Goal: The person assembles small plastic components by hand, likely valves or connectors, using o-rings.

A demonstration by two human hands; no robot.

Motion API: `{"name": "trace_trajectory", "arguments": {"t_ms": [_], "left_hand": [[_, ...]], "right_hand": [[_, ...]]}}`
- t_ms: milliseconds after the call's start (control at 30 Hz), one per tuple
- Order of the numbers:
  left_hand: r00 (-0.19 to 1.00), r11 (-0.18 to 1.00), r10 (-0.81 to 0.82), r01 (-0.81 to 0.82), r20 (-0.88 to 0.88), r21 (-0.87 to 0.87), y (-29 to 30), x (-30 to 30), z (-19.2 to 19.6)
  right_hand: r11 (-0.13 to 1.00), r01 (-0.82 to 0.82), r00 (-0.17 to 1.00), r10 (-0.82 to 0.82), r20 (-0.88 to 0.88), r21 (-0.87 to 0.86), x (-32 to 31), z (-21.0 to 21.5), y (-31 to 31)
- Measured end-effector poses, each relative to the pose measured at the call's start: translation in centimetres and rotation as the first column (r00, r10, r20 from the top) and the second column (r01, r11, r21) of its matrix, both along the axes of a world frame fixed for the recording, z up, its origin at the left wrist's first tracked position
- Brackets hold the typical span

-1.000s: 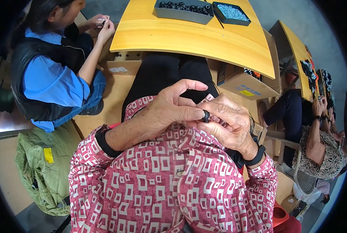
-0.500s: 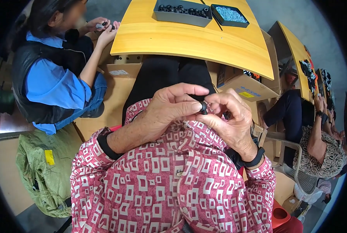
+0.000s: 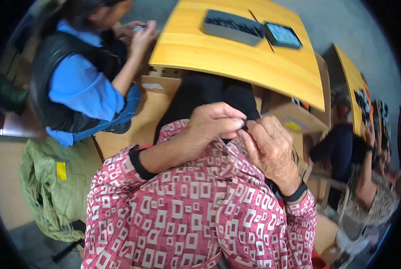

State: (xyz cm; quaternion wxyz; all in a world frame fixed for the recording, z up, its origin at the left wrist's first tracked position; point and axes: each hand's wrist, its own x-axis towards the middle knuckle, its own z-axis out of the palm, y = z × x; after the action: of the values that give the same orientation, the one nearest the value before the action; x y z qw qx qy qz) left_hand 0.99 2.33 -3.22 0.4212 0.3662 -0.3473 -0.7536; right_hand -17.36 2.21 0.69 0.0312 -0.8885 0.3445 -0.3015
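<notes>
Where two hands [image 3: 215, 124] [image 3: 270, 144] meet, one black piece [image 3: 244, 125].

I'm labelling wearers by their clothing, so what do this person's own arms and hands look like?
Both the left hand and right hand are ungloved. The left sleeve and right sleeve are long, pinkish-red with pale square outlines. Each ends at the wrist in a plain dark band. I see no ring, though some fingers are hidden.

Trays [image 3: 231, 36] side by side on table [image 3: 236, 61]
</notes>
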Motion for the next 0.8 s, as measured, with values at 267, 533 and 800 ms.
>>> {"name": "trace_trajectory", "arguments": {"t_ms": [267,533,800], "left_hand": [[0.994,0.991,-0.022,0.035,-0.104,0.127,-1.1,1.3,-4.7],[0.999,0.988,0.015,-0.008,-0.046,0.154,-2.1,1.0,-6.1],[0.998,0.98,-0.058,0.06,-0.014,0.19,-2.7,0.8,-6.2]], "right_hand": [[0.986,-0.01,0.997,0.022,-0.073,0.164,2.1,-3.0,-1.3],[0.97,0.011,1.0,-0.006,-0.02,0.244,2.7,-4.7,-2.5],[0.937,0.012,1.0,-0.016,0.008,0.349,1.6,-4.9,-2.8]]}}
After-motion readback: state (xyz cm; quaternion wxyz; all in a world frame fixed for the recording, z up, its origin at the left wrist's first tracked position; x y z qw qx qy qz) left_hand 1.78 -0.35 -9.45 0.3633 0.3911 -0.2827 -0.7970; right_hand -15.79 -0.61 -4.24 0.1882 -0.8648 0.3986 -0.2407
